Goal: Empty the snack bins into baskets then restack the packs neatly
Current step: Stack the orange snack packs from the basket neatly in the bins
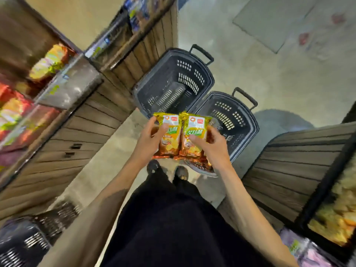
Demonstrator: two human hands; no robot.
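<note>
The left hand (151, 137) gripped a yellow-and-orange foil snack pack (169, 137), with its thumb curled across the front and its fingers behind. The right hand (211, 146) clasped a second matching foil pack (194, 135) the same way. The two packs stood upright, touching edge to edge between the hands, with their printed faces toward the camera.

Just beyond the right hand, a dark slotted plastic basket (238, 120) sat on the concrete floor (269, 78). More orange packs (202, 165) showed at its near end, below that hand's wrist. Farther beyond the left hand lay a second dark slotted basket (189, 78).

A wood-slat display bin (86, 132) with blurred red and yellow packs (13, 112) stood off to the left of the left hand. Another wood-slat bin (298, 160) stood to the right of the right hand.
</note>
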